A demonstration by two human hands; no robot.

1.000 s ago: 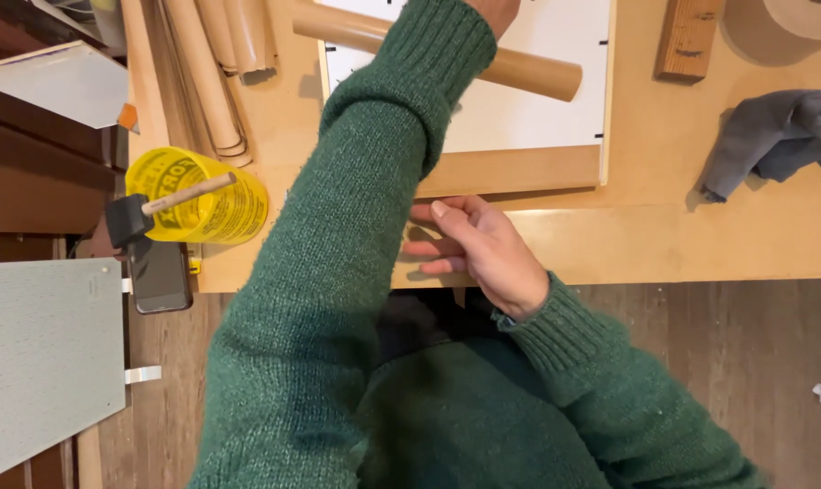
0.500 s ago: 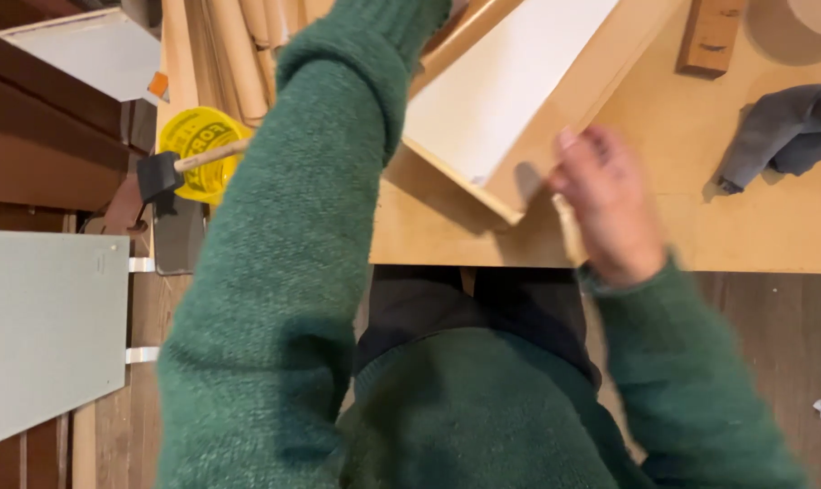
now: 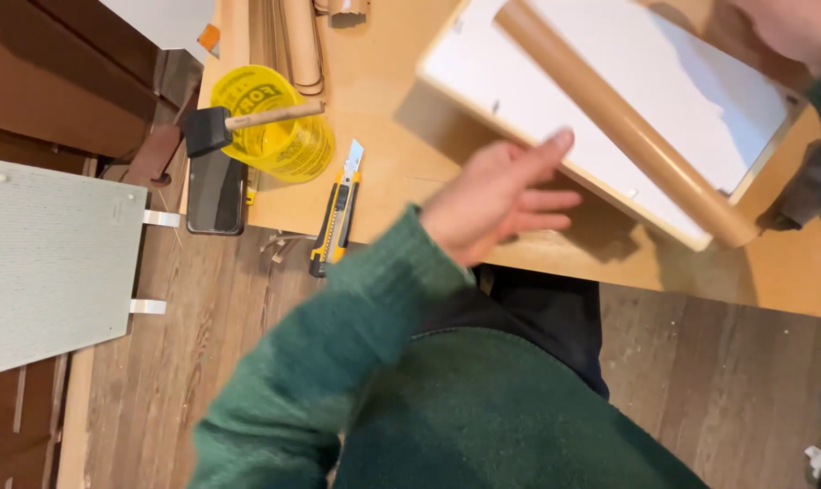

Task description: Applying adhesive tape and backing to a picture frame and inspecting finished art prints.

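**Open left hand at the near-left edge of the board**

The left hand hangs over the front edge of the bench, released, with the fingers spread and pointing right and away from the person. It holds nothing. Its topmost fingertip lies at the near-left edge of the white board. The hand is blurred, so I cannot tell whether it touches that edge or stops just short.

The board lies right of and beyond this hand. It is a white panel in a pale wood frame, set askew on the bench. Its long axis runs from the far left toward the right edge of the bench. A shadow under its near side suggests that this side is lifted, though that is not sure.

A brown tube lies on the board along the same diagonal. Its lower end juts past the board's near-right corner.

The right hand is a blur at the far right, over the board's far-right corner. Whether it grips the board cannot be told. The left hand is the nearer one to the board's near edge and to the middle of the tube.

Left of the left hand, a yellow-and-black knife lies near the front edge, pointing away from the person. Beyond it a yellow cup lies near the left edge, with a foam brush across it. A dark phone sits at the front-left corner.
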